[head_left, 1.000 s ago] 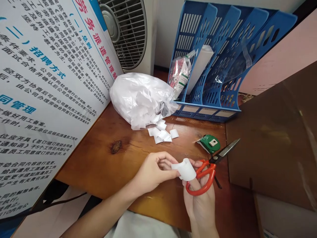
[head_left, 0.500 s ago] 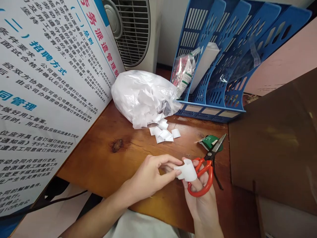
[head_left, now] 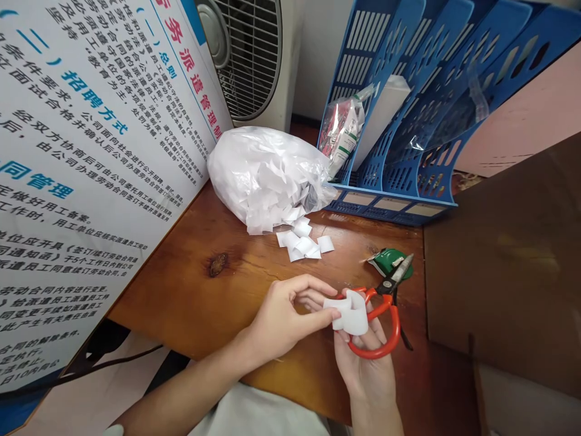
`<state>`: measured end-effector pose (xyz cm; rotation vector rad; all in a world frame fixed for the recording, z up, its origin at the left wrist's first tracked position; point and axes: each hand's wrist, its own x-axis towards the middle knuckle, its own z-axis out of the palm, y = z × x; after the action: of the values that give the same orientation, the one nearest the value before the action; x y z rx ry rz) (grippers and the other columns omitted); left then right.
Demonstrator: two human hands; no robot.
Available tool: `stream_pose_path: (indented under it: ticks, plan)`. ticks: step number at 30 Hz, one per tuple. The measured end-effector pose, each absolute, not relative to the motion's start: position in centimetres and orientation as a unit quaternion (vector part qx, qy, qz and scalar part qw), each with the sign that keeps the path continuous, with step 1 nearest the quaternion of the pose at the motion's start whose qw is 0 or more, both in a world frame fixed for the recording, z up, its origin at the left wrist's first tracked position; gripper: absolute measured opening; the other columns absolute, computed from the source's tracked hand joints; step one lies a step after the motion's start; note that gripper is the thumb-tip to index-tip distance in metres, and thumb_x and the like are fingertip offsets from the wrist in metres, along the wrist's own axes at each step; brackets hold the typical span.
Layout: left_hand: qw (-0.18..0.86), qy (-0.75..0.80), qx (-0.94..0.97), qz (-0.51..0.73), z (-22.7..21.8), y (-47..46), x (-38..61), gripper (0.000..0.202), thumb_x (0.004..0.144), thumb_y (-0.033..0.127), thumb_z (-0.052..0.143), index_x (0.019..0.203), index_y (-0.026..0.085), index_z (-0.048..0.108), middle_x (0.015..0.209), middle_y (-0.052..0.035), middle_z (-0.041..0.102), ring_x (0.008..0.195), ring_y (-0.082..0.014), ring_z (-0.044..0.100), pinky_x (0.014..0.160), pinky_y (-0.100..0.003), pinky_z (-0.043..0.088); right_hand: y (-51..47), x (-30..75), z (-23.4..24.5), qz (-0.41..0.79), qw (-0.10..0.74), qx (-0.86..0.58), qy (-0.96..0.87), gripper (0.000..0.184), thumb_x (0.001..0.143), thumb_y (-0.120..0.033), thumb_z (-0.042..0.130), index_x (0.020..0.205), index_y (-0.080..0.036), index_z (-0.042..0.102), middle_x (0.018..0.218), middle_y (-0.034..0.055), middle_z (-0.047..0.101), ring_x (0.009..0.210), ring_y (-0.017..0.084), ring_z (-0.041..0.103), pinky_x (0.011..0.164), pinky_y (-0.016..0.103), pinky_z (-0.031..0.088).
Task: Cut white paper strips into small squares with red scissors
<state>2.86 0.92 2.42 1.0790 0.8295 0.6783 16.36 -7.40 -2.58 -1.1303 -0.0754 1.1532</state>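
Note:
A curled white strip [head_left: 357,316], paper-like or thin plastic, is pinched at its left end between the thumb and fingers of my left hand [head_left: 284,312]. My right hand [head_left: 367,369] is turned palm up under the strip. Its fingers run through the red handles of a pair of scissors [head_left: 389,286], whose blades point up and right, away from the strip. Behind the strip, the right fingertips are partly hidden, so I cannot tell how firmly they touch it. Small white cut pieces [head_left: 303,243] lie scattered beyond my hands.
A clear plastic bag [head_left: 236,175] full of white pieces rests on the wooden table [head_left: 181,303]. Behind the scissors lies a green tape measure-like object [head_left: 390,260]. A blue file rack [head_left: 385,209], a fan [head_left: 254,60], a printed board [head_left: 91,181] and a brown panel [head_left: 499,272] surround the table.
The strip has turned and curls more tightly between my hands. My right hand and the scissors have shifted slightly right, and the view has moved a little.

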Motion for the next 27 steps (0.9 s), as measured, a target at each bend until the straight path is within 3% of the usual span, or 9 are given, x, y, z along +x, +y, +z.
stream_pose_path:
  ticks: [3, 7, 18, 27]
  plan:
    - [0.707, 0.377, 0.513, 0.308, 2.1, 0.7, 2.7, 0.025, 0.084, 0.023, 0.079, 0.108, 0.015, 0.074, 0.093, -0.0056, 0.081, 0.082, -0.0151, 0.075, 0.078, -0.021, 0.058, -7.1, 16.5, -2.2, 0.521, 0.687, -0.505, -0.042, 0.032, 0.071, -0.027, 0.084, 0.102, -0.030, 0.077, 0.109, 0.0018, 0.071, 0.076, 0.014, 0.060, 0.068, 0.028, 0.052]
    - [0.678, 0.360, 0.557, 0.317, 1.7, 0.9, 2.2, 0.024, 0.087, 0.022, 0.075, 0.111, 0.016, 0.075, 0.096, -0.0049, 0.081, 0.082, -0.0148, 0.077, 0.077, -0.019, 0.059, -6.6, 16.6, -0.9, 0.561, 0.667, -0.488, -0.053, 0.033, 0.071, -0.024, 0.086, 0.102, -0.029, 0.075, 0.110, 0.0024, 0.070, 0.082, 0.015, 0.060, 0.061, 0.022, 0.048]
    - [0.735, 0.388, 0.476, 0.288, 0.7, 1.3, 2.4, 0.022, 0.084, 0.030, 0.080, 0.094, 0.013, 0.073, 0.074, -0.0026, 0.076, 0.063, -0.0076, 0.066, 0.061, -0.014, 0.049, -6.7, 17.2, -2.2, 0.615, 0.655, -0.432, -0.082, 0.037, 0.068, -0.022, 0.088, 0.102, -0.025, 0.073, 0.102, 0.0036, 0.068, 0.067, 0.009, 0.052, 0.051, 0.018, 0.043]
    - [0.748, 0.403, 0.446, 0.282, 0.7, 0.6, 2.7, 0.030, 0.081, 0.024, 0.084, 0.106, 0.015, 0.071, 0.088, -0.0044, 0.079, 0.081, -0.0135, 0.074, 0.075, -0.018, 0.055, -6.7, 17.1, -2.3, 0.579, 0.675, -0.453, -0.064, 0.037, 0.071, -0.017, 0.087, 0.103, -0.026, 0.069, 0.091, -0.0007, 0.061, 0.068, 0.009, 0.052, 0.059, 0.021, 0.045]
